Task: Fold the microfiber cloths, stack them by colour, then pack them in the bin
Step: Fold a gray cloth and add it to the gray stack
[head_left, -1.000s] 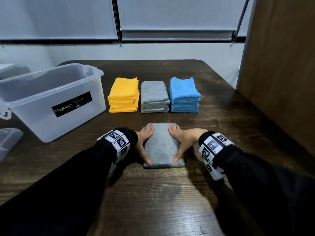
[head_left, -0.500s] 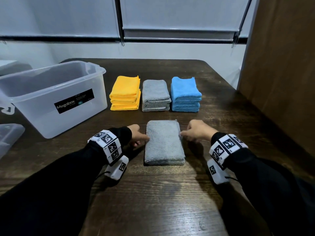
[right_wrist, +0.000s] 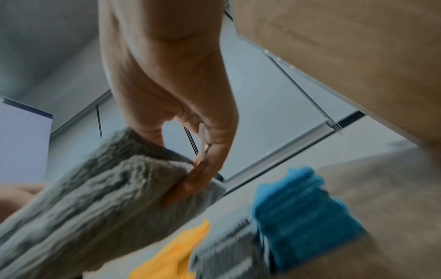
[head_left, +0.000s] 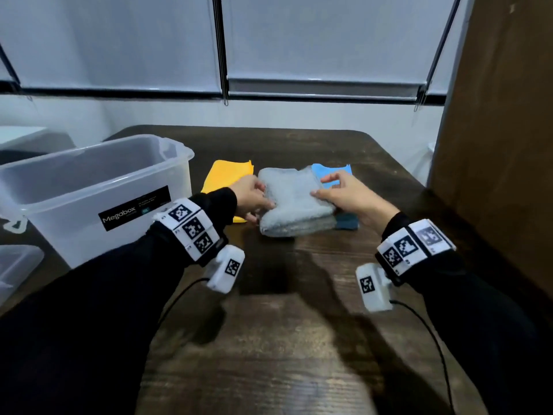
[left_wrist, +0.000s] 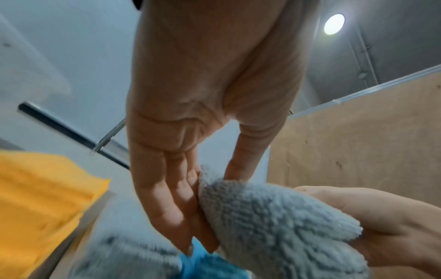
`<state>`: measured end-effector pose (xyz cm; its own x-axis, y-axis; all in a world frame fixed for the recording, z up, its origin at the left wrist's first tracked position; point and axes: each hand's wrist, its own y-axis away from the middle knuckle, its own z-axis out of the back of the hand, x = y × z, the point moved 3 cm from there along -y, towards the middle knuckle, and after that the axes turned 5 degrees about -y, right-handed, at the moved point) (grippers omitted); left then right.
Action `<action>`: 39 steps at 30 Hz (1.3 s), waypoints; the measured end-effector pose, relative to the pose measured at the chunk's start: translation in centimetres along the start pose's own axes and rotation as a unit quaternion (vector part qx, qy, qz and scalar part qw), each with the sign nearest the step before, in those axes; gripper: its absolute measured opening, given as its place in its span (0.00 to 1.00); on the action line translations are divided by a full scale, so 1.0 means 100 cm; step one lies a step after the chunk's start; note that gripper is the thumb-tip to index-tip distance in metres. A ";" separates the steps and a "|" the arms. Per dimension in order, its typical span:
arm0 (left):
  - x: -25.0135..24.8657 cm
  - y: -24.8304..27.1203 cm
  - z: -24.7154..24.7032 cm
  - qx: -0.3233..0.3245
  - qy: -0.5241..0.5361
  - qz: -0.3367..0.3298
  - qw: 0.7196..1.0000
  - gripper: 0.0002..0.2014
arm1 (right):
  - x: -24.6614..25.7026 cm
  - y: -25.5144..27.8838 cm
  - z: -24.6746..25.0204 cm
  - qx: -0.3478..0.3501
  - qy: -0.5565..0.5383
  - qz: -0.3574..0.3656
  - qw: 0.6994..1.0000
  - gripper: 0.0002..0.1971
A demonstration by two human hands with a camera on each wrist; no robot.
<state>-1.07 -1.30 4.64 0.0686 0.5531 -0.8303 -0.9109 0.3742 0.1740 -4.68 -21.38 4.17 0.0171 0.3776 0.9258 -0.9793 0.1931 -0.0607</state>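
L+R hands point(head_left: 299, 199) pinch grey cloth point(head_left: 294, 202) edges | lifted, long axis front-back

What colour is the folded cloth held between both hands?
Grey. The folded cloth shows best in the head view, between the yellow stack and blue stack.

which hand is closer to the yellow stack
Left. The left hand grips the grey cloth's left edge, right beside the yellow stack. The right hand holds the cloth's other edge, in front of the blue stack, with the cloth between it and the yellow.
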 end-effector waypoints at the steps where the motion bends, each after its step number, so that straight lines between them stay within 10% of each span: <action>1: -0.009 -0.009 0.010 -0.023 0.017 -0.008 1.000 0.13 | 0.008 -0.013 0.002 -0.025 -0.010 0.027 0.999 0.20; 11: -0.021 -0.107 0.040 -0.221 -0.044 -0.048 0.973 0.26 | 0.012 -0.118 -0.026 -0.173 0.029 0.134 0.975 0.08; 18: 0.027 -0.149 -0.009 -0.057 -0.279 0.024 0.958 0.08 | -0.058 -0.159 -0.069 0.012 0.226 -0.053 0.973 0.19; 23: 0.044 -0.157 -0.020 -0.084 -0.316 0.022 0.945 0.21 | -0.059 -0.157 -0.069 -0.026 0.236 -0.005 0.971 0.17; 31: 0.021 -0.134 -0.009 -0.176 -0.449 -0.033 0.875 0.08 | -0.036 -0.146 -0.060 -0.076 0.205 0.060 0.974 0.13; 39: 0.049 -0.116 -0.025 0.003 -0.466 0.019 0.885 0.14 | -0.055 -0.129 -0.077 0.059 0.385 0.014 0.921 0.15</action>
<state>8.86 -4.80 -2.78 0.3469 0.9375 -0.0278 -0.9175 0.3453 0.1975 9.45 -18.96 -2.98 0.0838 0.9199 0.3831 -0.9959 0.0899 0.0021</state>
